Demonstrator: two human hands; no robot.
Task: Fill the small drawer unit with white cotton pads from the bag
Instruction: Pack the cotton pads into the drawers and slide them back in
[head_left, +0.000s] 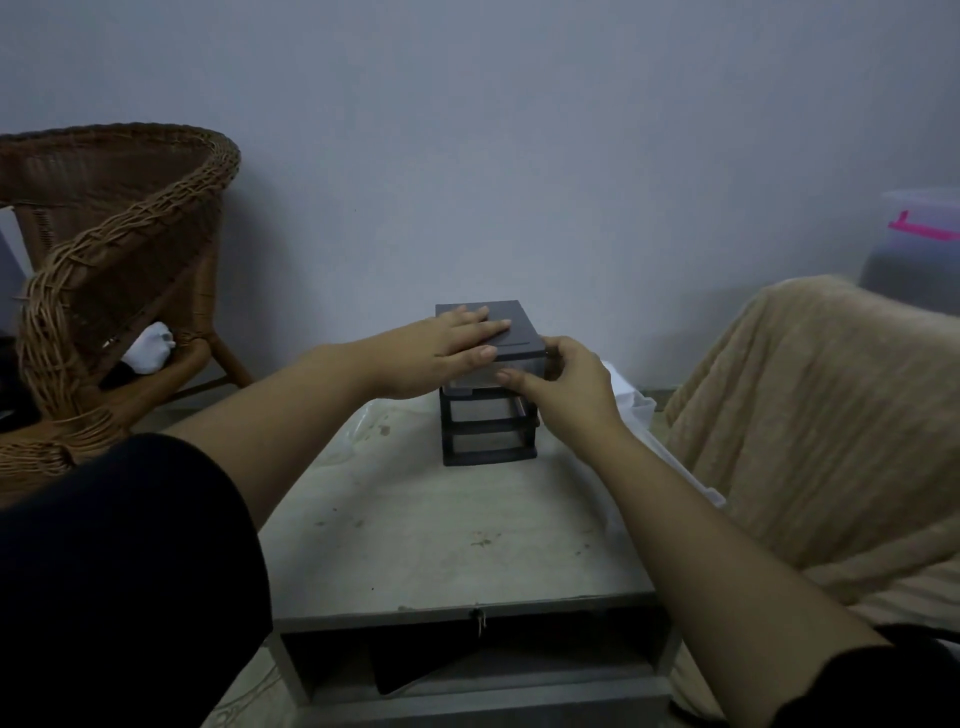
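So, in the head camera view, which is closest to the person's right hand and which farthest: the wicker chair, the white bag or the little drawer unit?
1. The drawer unit: the right hand grips its top drawer.
2. The white bag: just behind the hand, on its right.
3. The wicker chair: far off to the left, by the wall.
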